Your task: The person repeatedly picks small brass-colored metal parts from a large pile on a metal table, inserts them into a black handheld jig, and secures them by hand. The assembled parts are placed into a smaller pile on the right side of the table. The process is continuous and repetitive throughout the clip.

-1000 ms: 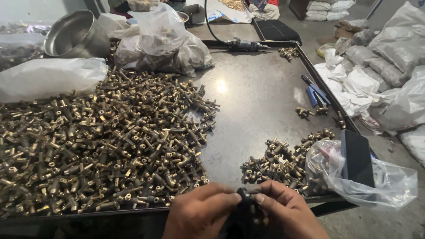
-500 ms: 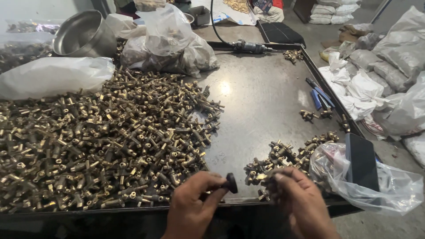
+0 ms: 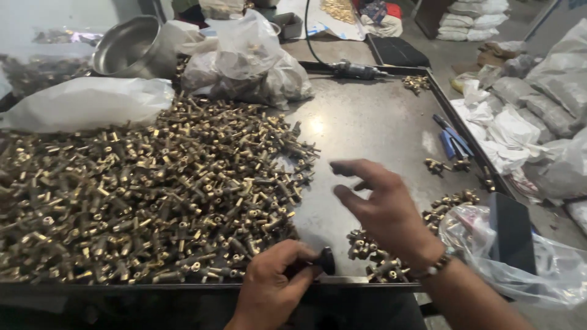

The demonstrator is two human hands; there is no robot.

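While your left hand rests at the near edge of the worktop, it is curled shut around a small black knob — the thumb and fingers pinch it just above the raised front rim, beside the near end of the big heap of brass fittings. Your right hand is out over the bare middle of the worktop, palm down, fingers spread and loosely bent, with nothing in it. It hangs between the heap on the left side and the smaller cluster of brass fittings near the front right corner, close to that cluster but touching neither.

Judging by how things lie, you are at the point of fetching the next brass piece to go with the knob in your left hand. Whichever pile you take from, the pieces are tangled and overlapping, so single out one that lies on top and pinch it by its stem, rather than raking into the pile.

Mind the clear plastic bag slumped over the right edge beside the cluster, and the blue pliers farther back along that edge — both are near your right forearm.
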